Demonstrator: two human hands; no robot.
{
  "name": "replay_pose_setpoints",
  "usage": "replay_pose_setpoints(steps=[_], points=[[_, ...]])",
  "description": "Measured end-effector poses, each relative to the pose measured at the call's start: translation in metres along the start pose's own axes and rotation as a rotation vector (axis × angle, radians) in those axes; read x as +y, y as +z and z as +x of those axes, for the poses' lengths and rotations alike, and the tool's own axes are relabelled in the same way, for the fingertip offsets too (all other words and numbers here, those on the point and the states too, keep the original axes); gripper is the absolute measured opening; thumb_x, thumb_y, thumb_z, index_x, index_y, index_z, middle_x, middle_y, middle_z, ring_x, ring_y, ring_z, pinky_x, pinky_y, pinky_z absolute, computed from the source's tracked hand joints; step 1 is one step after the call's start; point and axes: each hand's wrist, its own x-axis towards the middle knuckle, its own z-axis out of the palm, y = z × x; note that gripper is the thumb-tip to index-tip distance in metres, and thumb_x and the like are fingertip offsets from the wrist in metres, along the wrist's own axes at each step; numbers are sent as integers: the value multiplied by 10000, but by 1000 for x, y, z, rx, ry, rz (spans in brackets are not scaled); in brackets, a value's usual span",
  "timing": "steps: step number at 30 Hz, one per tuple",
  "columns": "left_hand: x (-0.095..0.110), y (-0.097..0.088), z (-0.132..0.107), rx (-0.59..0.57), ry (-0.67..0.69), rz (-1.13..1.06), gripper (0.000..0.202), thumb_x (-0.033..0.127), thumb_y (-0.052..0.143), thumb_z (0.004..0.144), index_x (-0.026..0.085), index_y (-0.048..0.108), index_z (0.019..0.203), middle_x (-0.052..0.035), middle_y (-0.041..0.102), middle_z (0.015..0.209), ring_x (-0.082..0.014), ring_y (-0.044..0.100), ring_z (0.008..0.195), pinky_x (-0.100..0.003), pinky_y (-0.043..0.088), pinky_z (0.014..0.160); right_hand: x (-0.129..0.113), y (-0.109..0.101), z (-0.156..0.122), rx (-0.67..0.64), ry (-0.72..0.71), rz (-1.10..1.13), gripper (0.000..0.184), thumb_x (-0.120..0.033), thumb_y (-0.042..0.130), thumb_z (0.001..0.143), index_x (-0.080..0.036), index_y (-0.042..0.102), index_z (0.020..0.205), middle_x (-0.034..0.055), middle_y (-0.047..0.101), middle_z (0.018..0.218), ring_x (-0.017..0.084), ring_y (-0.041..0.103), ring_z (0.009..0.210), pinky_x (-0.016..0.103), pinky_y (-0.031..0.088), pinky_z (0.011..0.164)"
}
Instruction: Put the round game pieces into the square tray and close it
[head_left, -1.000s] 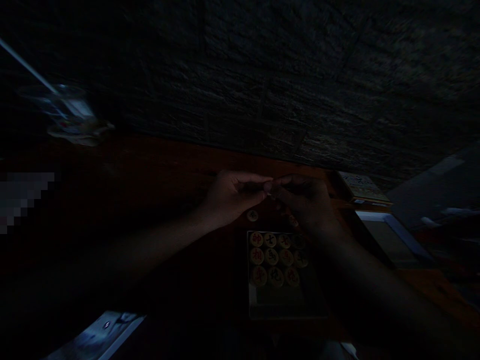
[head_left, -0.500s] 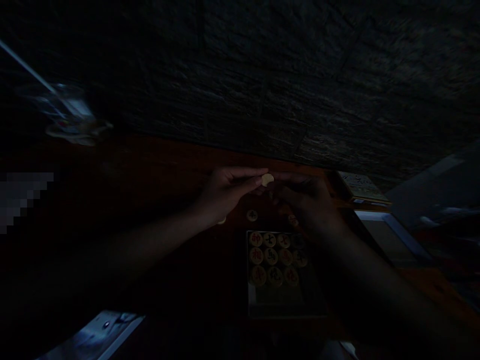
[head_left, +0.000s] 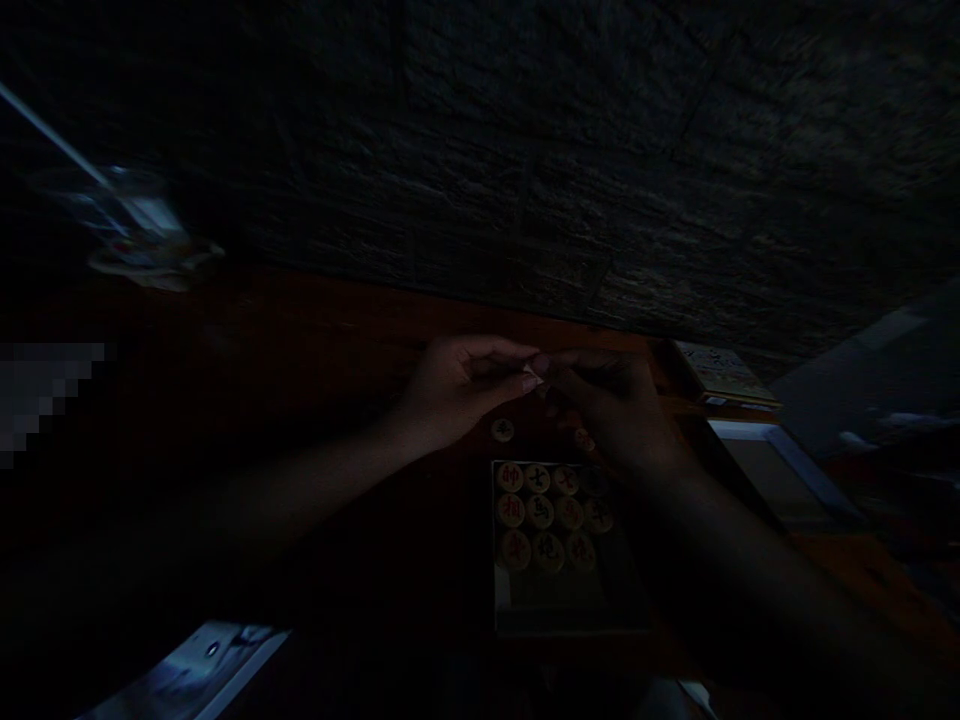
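The scene is very dark. My left hand and my right hand meet fingertip to fingertip above a reddish wooden table, both pinched on a small pale round game piece between them. Just below the hands lies an open box holding several round Chinese chess pieces with red and dark characters. Two loose pieces lie on the table between the box and my hands; one is partly under my right hand.
A dark stone-textured wall stands behind the table. A glass with a straw sits far left. A flat box lid and a white-framed tray lie at right. A pale printed sheet lies at the near left.
Half a second ago the pale piece showed face-up above my fingertips; now it is turned edge-on and mostly covered between both hands. The hands stayed in place.
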Motion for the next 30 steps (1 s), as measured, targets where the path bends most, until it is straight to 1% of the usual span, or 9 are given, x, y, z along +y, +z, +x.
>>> replay_pose_setpoints(steps=[3,6,9,12,15,18,20,25,30], points=[[0,-1,2,48,-23,-25,305,317,911,785,175,827,1041,-97,839,1066,-219,792,951,-342,620,898,-1,0,0,-24,-13,4,408,-571,856,812,-181,872,931,27,731,666,125,627,527,225,507,471],[-1,-2,3,87,-65,-71,320,370,910,795,169,831,1032,-92,840,1014,-207,788,886,-342,627,860,0,-1,1,-42,-30,-13,387,-518,884,794,-193,873,1005,47,790,773,129,646,551,228,513,485],[-2,-1,3,100,-95,-162,303,370,904,808,182,840,1036,-88,838,1069,-208,791,938,-372,626,931,5,-2,1,-34,-99,-59,344,-445,897,790,-201,873,1031,64,826,856,146,670,577,247,520,510],[-2,1,2,95,-146,-278,287,340,916,798,176,846,1023,-94,836,1095,-210,793,964,-403,622,984,9,-4,-1,10,-187,-153,272,-386,860,838,-217,872,1051,65,835,893,166,689,612,270,522,545],[1,3,1,74,-201,-336,287,324,927,784,162,850,1008,-103,836,1088,-222,792,988,-417,621,998,11,-7,-3,66,-285,-300,256,-363,842,862,-251,867,1090,61,831,924,203,716,680,314,552,612],[3,3,1,19,-220,-327,294,328,938,770,169,855,1003,-102,834,1103,-228,782,1028,-414,607,1021,10,-9,-4,59,-402,-431,216,-330,818,885,-281,865,1090,48,812,901,208,713,705,339,571,677],[2,3,1,-8,-222,-329,290,318,942,764,179,857,1003,-95,834,1098,-218,779,1018,-400,605,1016,10,-10,-4,41,-458,-477,200,-301,806,890,-277,867,1079,46,791,877,203,706,714,334,565,688],[1,2,3,14,-244,-387,196,255,896,800,179,856,976,-86,828,1065,-213,776,998,-403,608,1004,10,-11,0,15,-469,-510,244,-293,790,889,-246,854,1119,66,765,935,200,705,760,321,556,694],[2,1,3,48,-267,-425,222,185,891,783,171,854,1002,-86,832,1067,-202,790,938,-426,613,1011,12,-12,1,25,-460,-550,258,-298,766,907,-230,841,1144,73,768,976,199,711,768,319,562,708]])
